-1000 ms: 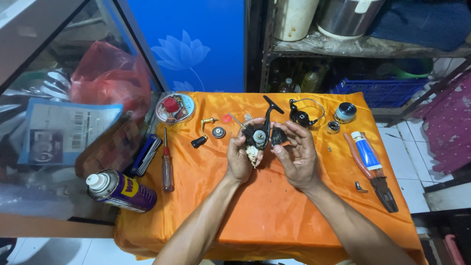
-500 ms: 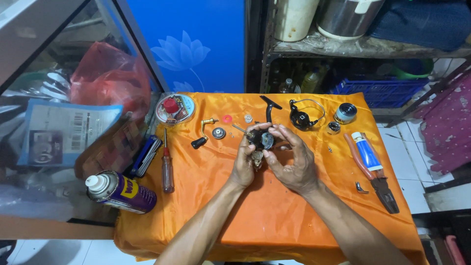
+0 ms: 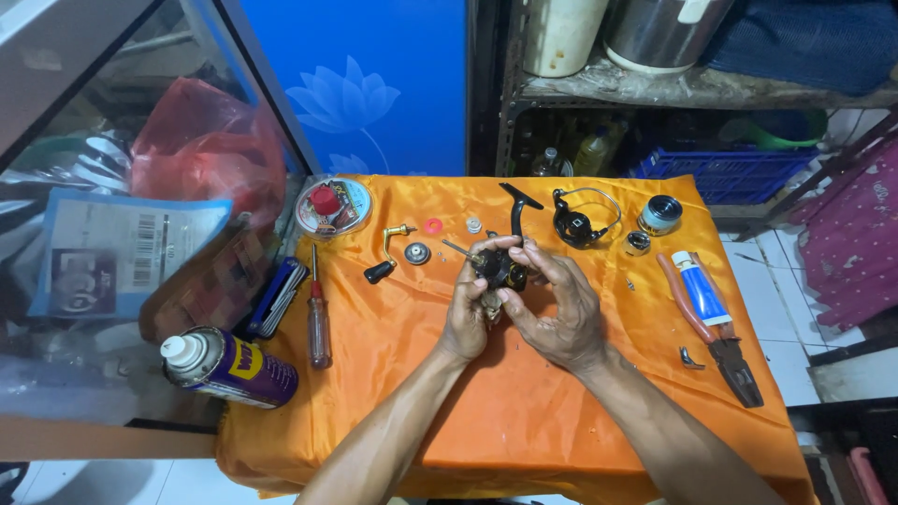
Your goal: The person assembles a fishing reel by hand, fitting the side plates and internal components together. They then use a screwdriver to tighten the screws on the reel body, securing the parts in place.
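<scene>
Teardown step, I'd say — you grip the black reel body [image 3: 502,268] between left hand [image 3: 468,313] and right hand [image 3: 554,309], both clenched on it, above the orange cloth [image 3: 524,411]. Next move likely calls for steady fingertip work on its small parts. Count — one screwdriver [image 3: 318,313], one spray can [image 3: 229,367], one pliers [image 3: 716,335], one tube [image 3: 700,286].

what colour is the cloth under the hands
Bright orange, glossy satin cloth, clearest in the head view.
</scene>
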